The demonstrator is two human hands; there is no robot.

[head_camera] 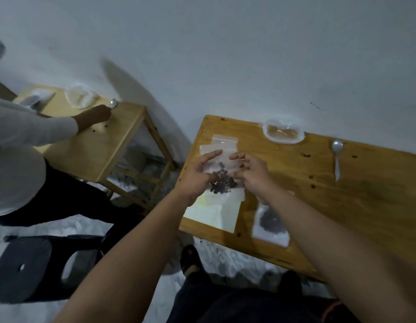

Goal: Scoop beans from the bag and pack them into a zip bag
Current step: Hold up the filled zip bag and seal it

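A small clear zip bag (225, 170) with a clump of dark beans (222, 183) in it hangs between my two hands, just above the wooden table (342, 206). My left hand (197, 178) pinches its left edge with the thumb, index finger stretched along the top. My right hand (253, 173) grips the right edge with curled fingers. Behind the hands lies a stack of empty zip bags (225, 142). A clear open bag with brownish contents (283, 132) sits at the far edge. A white spoon (337, 159) lies to its right.
A filled zip bag of dark beans (269, 226) lies near the front edge, beside a pale sheet (214, 214). To the left, another person (20, 145) in white works at a second wooden table (104, 145). A black stool (27, 266) stands at lower left.
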